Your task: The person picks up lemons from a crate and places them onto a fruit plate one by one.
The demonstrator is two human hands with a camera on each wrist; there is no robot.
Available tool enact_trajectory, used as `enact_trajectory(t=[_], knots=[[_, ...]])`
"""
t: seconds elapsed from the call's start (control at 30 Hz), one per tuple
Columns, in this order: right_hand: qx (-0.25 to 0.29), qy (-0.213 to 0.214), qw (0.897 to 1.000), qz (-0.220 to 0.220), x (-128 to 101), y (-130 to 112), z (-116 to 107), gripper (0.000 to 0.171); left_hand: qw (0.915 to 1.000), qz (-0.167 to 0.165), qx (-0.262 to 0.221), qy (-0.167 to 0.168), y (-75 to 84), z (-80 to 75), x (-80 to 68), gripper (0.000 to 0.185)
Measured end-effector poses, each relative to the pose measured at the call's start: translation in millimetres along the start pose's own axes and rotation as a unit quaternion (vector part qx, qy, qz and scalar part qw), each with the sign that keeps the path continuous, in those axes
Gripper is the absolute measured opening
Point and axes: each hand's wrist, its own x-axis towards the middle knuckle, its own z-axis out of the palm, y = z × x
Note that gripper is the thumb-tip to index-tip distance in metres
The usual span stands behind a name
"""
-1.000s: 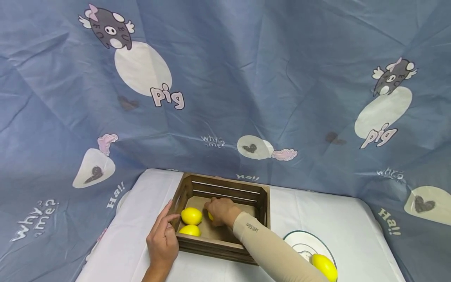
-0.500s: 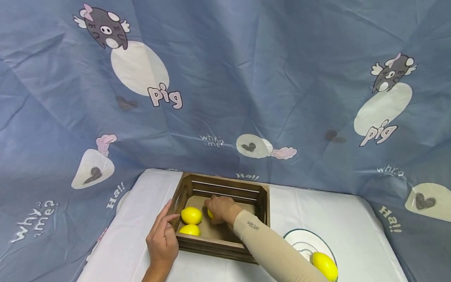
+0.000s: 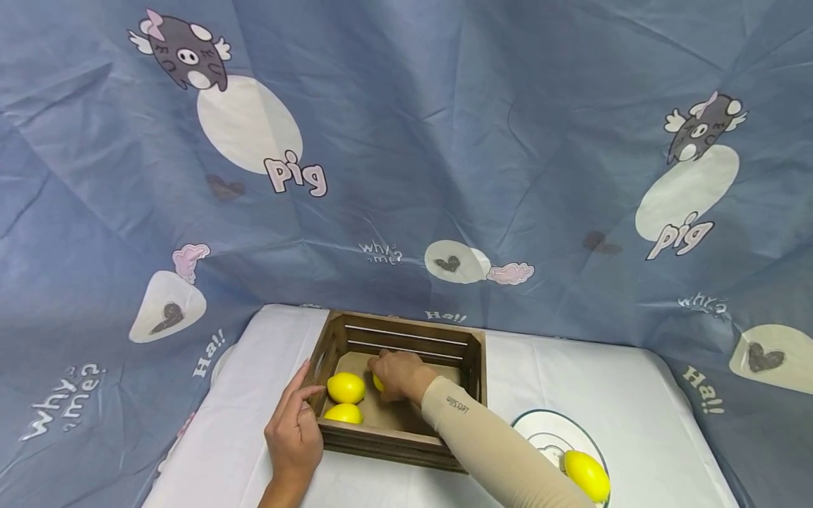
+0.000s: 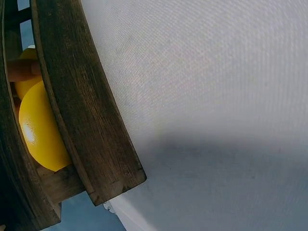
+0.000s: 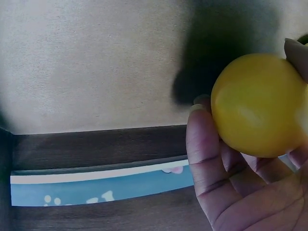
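A dark wooden crate (image 3: 473, 361) sits on the white table. Two yellow lemons (image 3: 346, 387) (image 3: 344, 413) lie at its left end; one shows through the slats (image 4: 41, 130) in the left wrist view. My right hand (image 3: 396, 376) is down inside the crate and grips a third lemon (image 5: 257, 103), just above the crate's brown floor (image 5: 96, 62). My left hand (image 3: 293, 430) rests on the crate's near-left corner, forefinger along the left wall. Another lemon (image 3: 586, 474) lies on a round plate (image 3: 540, 432) at the right.
A blue printed cloth (image 3: 406, 155) hangs behind and around the white table (image 3: 571, 374). The crate's slatted far wall (image 5: 96, 159) stands close to my right fingers. The table's left edge (image 3: 209, 409) runs close to the crate.
Both hands keep nearly the same place; my right hand stays low in the crate with the lemon. Only the head view has shifted slightly.
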Motion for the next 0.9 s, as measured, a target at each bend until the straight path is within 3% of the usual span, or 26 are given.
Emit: enact_trajectory(t=[0.9], knots=[[0.028, -0.017, 0.999, 0.006, -0.8, 0.5, -0.9, 0.048, 1.0000, 0.001, 0.000, 0.002, -0.7, 0.0, -0.2, 0.036]])
